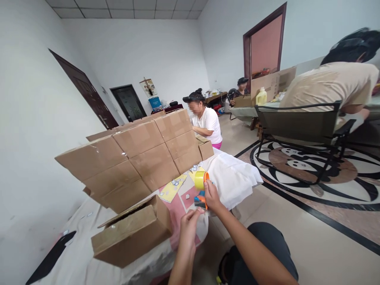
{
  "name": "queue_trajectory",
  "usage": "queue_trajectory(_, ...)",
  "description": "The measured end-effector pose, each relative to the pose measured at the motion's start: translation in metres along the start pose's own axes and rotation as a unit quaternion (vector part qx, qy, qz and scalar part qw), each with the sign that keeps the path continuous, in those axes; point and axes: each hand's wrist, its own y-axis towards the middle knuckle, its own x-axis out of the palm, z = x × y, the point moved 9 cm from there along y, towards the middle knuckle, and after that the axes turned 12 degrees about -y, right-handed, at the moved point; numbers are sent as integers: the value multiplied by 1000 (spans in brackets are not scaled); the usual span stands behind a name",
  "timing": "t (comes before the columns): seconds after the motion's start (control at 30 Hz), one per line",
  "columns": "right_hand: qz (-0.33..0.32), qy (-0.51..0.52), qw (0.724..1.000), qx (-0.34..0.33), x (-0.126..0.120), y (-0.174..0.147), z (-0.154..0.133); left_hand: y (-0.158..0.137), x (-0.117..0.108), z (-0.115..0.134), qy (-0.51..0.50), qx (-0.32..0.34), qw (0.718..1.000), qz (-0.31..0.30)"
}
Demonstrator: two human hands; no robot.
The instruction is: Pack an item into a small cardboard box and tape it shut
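Note:
My right hand (pixel 213 195) is wrapped round a tape dispenser (pixel 202 202) with orange and blue parts and a yellow roll of tape (pixel 200 180) on it. Close below, my left hand (pixel 190 222) has thumb and fingers pinched together by the dispenser's cutting end; whatever sits between them is too small to make out. To the left of my hands lies a cardboard box (pixel 127 241) with its top flaps partly open. It rests on a table covered by a cloth (pixel 237 174) of white with pink and yellow patches.
Stacked cardboard boxes (pixel 148 154) form a wall along the table's far side, with a smaller box (pixel 205 148) at its right end. A person in white (pixel 208 123) is behind them. At right, another person bends over beside a folding chair (pixel 299 122).

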Motion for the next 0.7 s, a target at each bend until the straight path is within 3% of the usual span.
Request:
queue_trajectory(0.17,-28,160,983,81,9,-3,-7,-12,-3,-30,-10,-39,999,-11)
queue_trajectory(0.33,-65,180,975,117,16,-1,-2,-22,0,-23,13,37,999,5)
queue_trajectory(0.5,-19,216,964,154,7,0,10,-21,4,-34,14,-49,999,-17)
queue_trajectory(0.7,-1,290,939,186,3,0,1,-14,-1,-34,27,-31,999,-16)
